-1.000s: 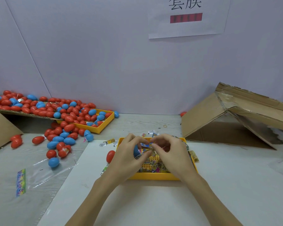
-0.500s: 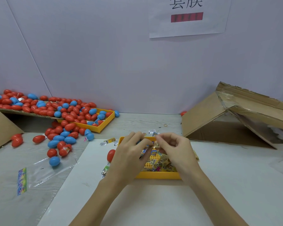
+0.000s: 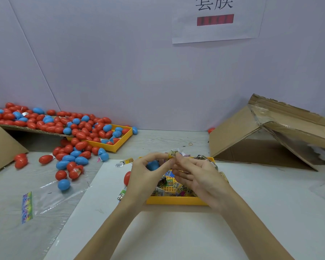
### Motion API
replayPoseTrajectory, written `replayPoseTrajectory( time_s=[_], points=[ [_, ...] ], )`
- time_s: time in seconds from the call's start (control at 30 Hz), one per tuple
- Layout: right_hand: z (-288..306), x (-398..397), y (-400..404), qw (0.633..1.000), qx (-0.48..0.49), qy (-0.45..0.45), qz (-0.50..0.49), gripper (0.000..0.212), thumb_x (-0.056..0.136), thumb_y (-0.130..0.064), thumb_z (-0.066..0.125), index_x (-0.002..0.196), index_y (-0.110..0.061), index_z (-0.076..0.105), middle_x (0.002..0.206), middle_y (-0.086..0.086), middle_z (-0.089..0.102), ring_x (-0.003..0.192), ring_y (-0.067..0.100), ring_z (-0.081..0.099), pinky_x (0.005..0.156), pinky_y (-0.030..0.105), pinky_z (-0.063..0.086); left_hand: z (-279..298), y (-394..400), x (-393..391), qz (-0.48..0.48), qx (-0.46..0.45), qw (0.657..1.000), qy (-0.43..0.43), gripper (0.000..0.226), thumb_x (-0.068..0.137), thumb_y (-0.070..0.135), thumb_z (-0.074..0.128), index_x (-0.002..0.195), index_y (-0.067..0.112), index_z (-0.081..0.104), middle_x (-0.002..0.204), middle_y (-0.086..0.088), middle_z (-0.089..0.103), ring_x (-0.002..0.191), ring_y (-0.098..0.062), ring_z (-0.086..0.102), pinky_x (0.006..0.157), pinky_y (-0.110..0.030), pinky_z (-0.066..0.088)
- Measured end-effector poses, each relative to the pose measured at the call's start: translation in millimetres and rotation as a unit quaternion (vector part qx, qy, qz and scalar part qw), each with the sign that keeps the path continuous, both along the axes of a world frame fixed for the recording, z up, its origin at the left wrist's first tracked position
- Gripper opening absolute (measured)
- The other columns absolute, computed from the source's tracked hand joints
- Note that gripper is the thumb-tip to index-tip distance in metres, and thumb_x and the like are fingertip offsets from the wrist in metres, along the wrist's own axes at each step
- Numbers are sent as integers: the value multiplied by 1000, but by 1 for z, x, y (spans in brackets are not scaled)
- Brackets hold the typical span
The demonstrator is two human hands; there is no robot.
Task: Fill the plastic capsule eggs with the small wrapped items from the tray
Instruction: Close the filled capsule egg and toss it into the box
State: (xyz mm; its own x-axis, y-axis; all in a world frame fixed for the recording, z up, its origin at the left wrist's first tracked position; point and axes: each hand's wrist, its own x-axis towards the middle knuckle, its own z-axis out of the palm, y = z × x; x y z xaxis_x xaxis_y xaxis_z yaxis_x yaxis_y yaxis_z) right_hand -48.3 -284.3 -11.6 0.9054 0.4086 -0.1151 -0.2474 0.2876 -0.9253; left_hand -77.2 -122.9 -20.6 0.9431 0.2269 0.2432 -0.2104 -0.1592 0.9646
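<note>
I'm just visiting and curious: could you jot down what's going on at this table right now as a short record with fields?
Activity: filling a capsule egg with a wrapped item
Left hand: holds a blue egg half
Right hand: pinches a small yellow wrapped item with the left fingertips
Near tray: yellow, holds wrapped items, under both hands
Red egg: beside the near tray's left edge
Far tray: yellow, heaped with red and blue eggs
Cardboard box: open, on its side, at right
</note>
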Motion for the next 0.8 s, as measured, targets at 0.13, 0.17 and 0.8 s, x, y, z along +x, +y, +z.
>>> replayPoseTrajectory(
  time_s=[0.13, 0.17, 0.8],
  points=[
    [0, -2, 0, 998, -9, -55, -38, 30, 89, -33, 73, 103, -7, 79, 105, 10, 78, 103, 19, 74, 85, 26, 59, -1, -1, 1, -9, 2, 1000, 7, 25, 77, 44, 80, 96, 30, 79, 90, 4, 75, 93, -12, 71, 79, -25, 61],
    [-1, -3, 1, 995, -21, -74, -59, 27, 91, -30, 72, 103, -7, 79, 103, 10, 78, 103, 21, 74, 86, 27, 60, -2, -2, 1, -10, 8, 1000, 6, 23, 78, 42, 81, 97, 29, 79, 89, 4, 75, 93, -13, 71, 78, -25, 61],
    [-9, -2, 5, 966, -108, -144, -184, 10, 94, -22, 73, 94, -14, 80, 84, 3, 78, 83, 19, 76, 75, 30, 63, -3, 0, 1, -114, -34, 989, 88, 23, 93, 42, 65, 93, 23, 79, 69, -1, 57, 67, -10, 53, 66, -21, 47]
  ],
)
